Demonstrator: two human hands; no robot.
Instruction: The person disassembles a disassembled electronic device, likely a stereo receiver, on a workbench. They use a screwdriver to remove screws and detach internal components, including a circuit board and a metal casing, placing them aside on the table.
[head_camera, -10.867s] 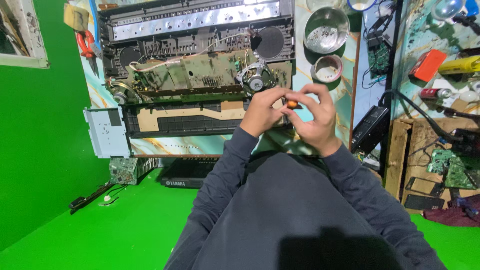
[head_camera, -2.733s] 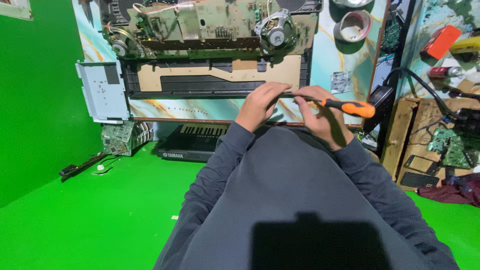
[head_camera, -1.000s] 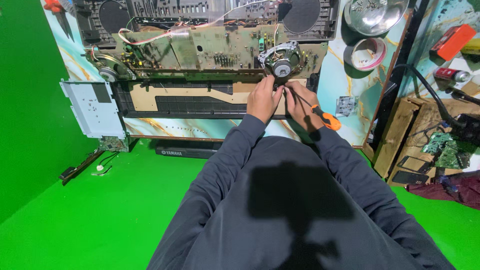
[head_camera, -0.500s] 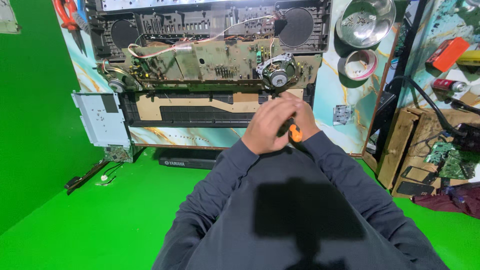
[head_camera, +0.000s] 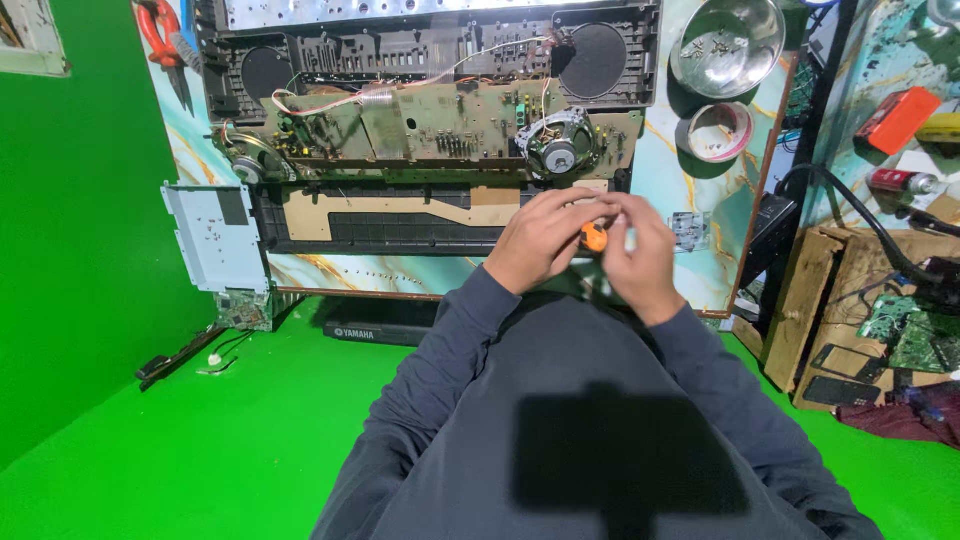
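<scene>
Left hand (head_camera: 535, 240) and right hand (head_camera: 640, 255) meet above lap, fingers curled, pinching orange-handled screwdriver (head_camera: 594, 237) between them; only orange butt shows. Hands hover just before opened black keyboard chassis (head_camera: 400, 215) on marbled surface (head_camera: 700, 180).

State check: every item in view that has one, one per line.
Keyboard casing: opened, insides showing.
Circuit board: bare, wires attached.
Speaker: loose, lying on the board.
Screwdriver: gripped between both hands, only the orange handle end visible.
Left hand: closed on the screwdriver.
Right hand: closed on the screwdriver.
Steel bowl: upright, small parts inside.
</scene>
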